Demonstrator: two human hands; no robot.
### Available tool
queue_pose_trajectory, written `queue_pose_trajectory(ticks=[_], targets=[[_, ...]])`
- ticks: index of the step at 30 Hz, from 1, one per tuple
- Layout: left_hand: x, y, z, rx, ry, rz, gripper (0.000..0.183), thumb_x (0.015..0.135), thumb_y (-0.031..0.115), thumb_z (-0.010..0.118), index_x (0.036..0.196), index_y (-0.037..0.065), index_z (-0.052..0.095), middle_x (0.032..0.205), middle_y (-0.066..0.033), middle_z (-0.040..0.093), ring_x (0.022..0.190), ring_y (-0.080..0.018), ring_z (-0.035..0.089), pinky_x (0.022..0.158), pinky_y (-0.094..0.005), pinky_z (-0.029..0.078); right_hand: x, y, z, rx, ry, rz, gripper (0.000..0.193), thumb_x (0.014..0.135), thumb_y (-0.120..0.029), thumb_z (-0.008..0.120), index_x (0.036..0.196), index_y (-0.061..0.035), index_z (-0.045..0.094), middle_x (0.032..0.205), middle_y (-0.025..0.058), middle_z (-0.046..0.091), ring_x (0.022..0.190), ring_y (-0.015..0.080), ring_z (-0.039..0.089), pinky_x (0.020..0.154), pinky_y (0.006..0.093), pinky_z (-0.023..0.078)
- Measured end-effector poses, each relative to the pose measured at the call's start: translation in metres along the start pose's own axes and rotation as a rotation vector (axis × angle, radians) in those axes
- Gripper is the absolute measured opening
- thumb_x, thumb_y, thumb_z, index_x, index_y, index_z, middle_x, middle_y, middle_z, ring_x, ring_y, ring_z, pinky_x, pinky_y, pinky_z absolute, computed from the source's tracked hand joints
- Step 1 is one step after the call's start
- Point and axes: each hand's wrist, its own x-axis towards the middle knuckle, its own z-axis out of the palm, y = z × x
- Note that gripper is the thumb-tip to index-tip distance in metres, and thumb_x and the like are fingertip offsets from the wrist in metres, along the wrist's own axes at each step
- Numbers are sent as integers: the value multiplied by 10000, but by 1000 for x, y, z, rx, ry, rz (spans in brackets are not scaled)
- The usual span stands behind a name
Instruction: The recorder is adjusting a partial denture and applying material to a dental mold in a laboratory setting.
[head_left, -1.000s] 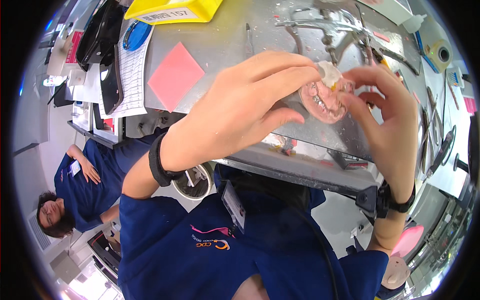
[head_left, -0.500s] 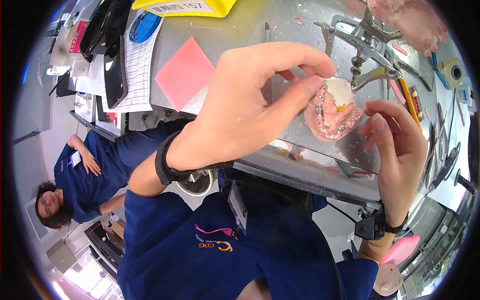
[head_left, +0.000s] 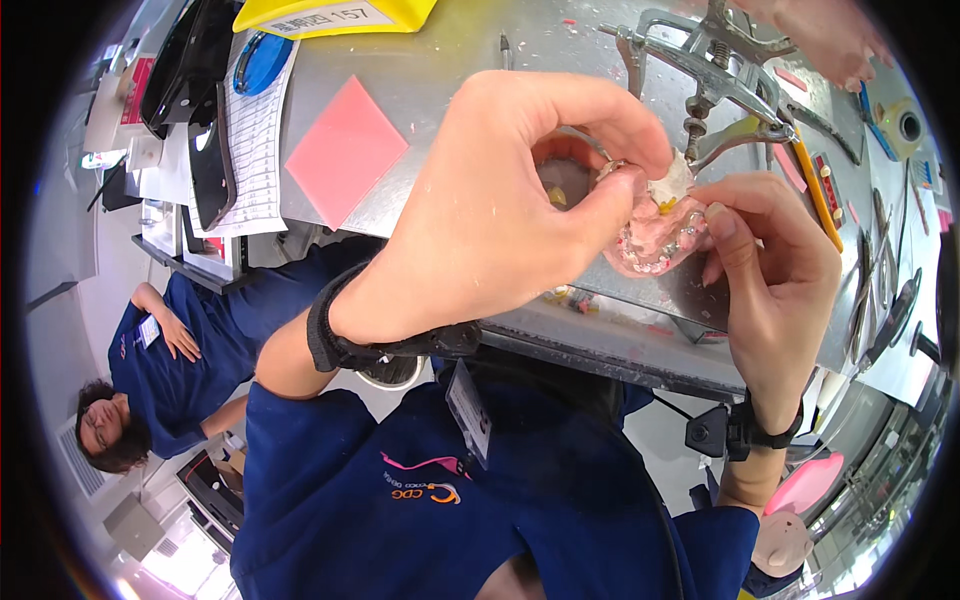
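A pink dental model (head_left: 655, 240) with a row of silvery metal bits along its arch lies at the metal bench, its pale plaster part behind it. My left hand (head_left: 520, 185) closes thumb and fingers on the arch's left end, covering part of it. With thumb and index finger, my right hand (head_left: 775, 265) pinches the arch's right end. A yellow bit (head_left: 667, 206) shows in the middle of the model. Just behind the model stands a metal articulator (head_left: 720, 65).
A pink wax sheet (head_left: 347, 150) lies left of my hands, near a printed paper (head_left: 262, 150), a black phone (head_left: 210, 165) and a yellow tray (head_left: 340, 15). Several hand tools (head_left: 875, 260) and a yellow pencil (head_left: 817, 190) lie right. A person (head_left: 190, 340) in dark blue is at the left.
My right hand has moved in from beside the model and now grips its right end. My left fingers have closed further over the left end. The view has shifted slightly.
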Motion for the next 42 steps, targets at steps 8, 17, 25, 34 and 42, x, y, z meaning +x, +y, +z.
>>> queue_pose_trajectory(ticks=[8, 17, 25, 34, 42], targets=[[-15, 6, -5, 350, -7, 276, 275, 771, 25, 806, 1032, -12, 725, 1110, -152, 690, 960, -230, 686, 866, -319, 549, -2, 4, -7, -368, 8, -408, 175, 879, 55, 644, 1039, 19, 705, 1081, 125, 668, 861, 150, 645, 713, 235, 510], [-32, -3, 8, 505, 71, 482, 414, 609, 169, 883, 976, 37, 743, 1225, -165, 658, 1099, -351, 627, 896, -411, 537, 2, 16, -6, -580, -64, -718, 254, 760, 175, 652, 977, 48, 686, 1077, 200, 658, 902, 275, 684, 775, 339, 600], [-19, -17, 15, 536, 94, 647, 303, 578, 23, 818, 862, -2, 714, 1182, -172, 674, 1069, -378, 631, 853, -418, 547, 3, 14, -3, -568, -62, -688, 161, 767, 162, 660, 903, 78, 644, 1079, 218, 641, 905, 278, 686, 772, 347, 608], [-17, -20, 22, 604, 123, 680, 153, 639, 48, 713, 781, 11, 669, 1152, -108, 631, 1063, -317, 597, 766, -391, 495, 0, 1, -2, -645, -88, -612, 235, 714, 133, 720, 927, 49, 667, 1101, 196, 644, 892, 264, 675, 729, 325, 586], [-16, -5, -3, 485, 34, 538, 352, 591, 86, 857, 918, 46, 734, 1225, -166, 640, 1063, -314, 629, 836, -408, 539, -4, -1, -1, -641, -98, -631, 298, 673, 10, 792, 952, -23, 693, 1101, 180, 647, 928, 287, 641, 764, 369, 543]])
